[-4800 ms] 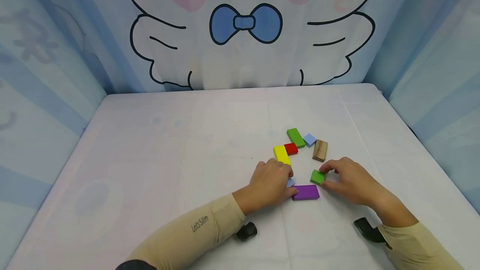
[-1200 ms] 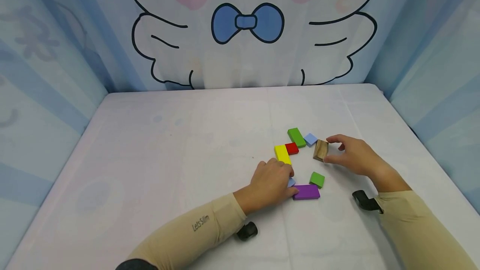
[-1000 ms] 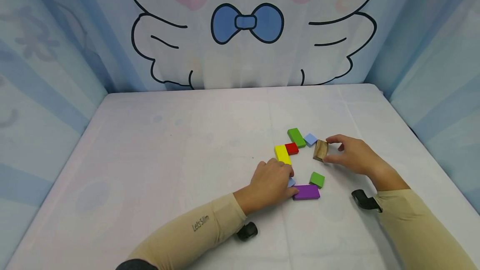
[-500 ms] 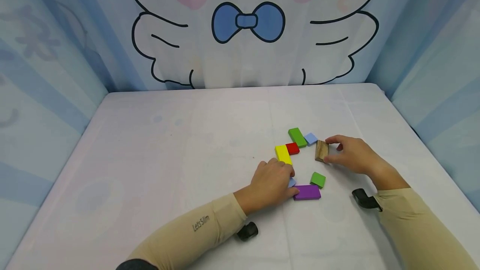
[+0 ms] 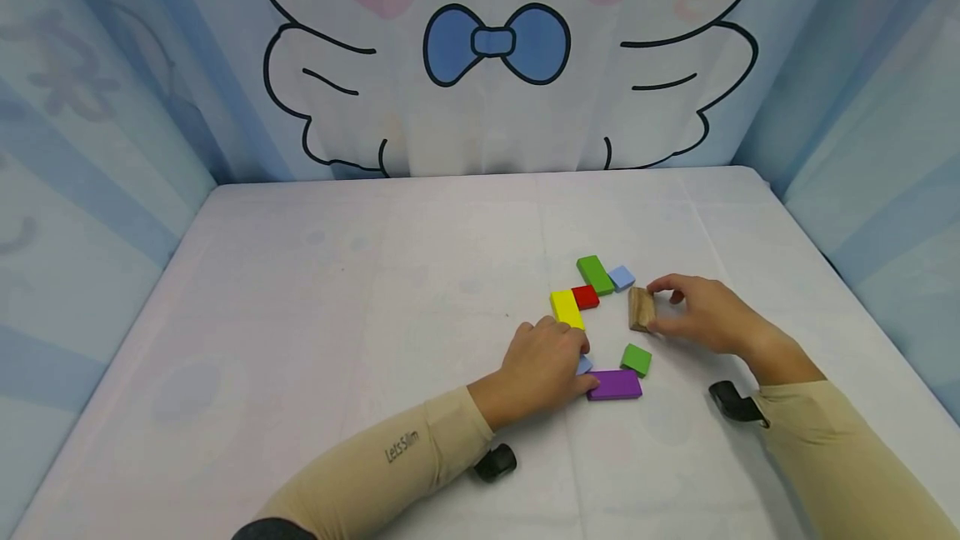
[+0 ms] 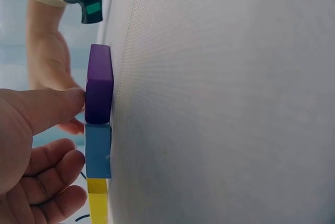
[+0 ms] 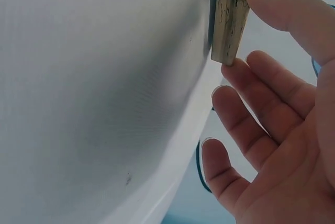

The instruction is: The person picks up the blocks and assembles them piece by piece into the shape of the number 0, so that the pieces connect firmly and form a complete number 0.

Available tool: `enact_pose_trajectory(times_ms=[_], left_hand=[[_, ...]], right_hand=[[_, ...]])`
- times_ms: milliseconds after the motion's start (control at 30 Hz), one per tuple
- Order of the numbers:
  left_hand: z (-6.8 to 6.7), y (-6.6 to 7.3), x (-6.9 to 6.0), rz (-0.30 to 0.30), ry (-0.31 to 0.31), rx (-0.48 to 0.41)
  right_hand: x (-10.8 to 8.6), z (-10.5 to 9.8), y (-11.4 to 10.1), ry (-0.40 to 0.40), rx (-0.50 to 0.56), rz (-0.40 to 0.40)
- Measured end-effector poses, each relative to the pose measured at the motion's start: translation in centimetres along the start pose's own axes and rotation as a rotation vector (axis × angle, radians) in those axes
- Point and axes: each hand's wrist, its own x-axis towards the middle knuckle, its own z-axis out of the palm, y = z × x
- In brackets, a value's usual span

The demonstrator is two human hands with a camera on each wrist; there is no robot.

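In the head view, my left hand (image 5: 536,369) lies over the near left part of a ring of flat blocks. Its thumb touches the purple block (image 5: 615,385), and its other fingers rest by a light blue block (image 5: 583,364), partly hidden, and the yellow block (image 5: 566,308). The left wrist view has the purple (image 6: 98,85), blue (image 6: 98,150) and yellow (image 6: 98,205) blocks in a row. My right hand (image 5: 712,319) pinches the wooden block (image 5: 640,309) between thumb and index finger; the right wrist view shows this block (image 7: 229,28) on the cloth, other fingers loosely bent.
A small green block (image 5: 636,359) touches the purple one's far right corner. Beyond are a red block (image 5: 586,297), a longer green block (image 5: 595,275) and a second light blue block (image 5: 622,277). White cloth (image 5: 337,315) covers the table; patterned curtains surround it.
My right hand has left the small green block, now nearer the purple one, and taken hold of the wooden block. That block has since shifted slightly toward me and turned. My left hand stays put.
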Motion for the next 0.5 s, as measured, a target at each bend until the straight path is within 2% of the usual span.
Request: enact_pose_trajectory(times_ms=[500], left_hand=[[0.01,-0.07,-0.02,0.004,-0.003,-0.001]], right_hand=[[-0.23,0.34,-0.84,-0.036,0.015,0.01]])
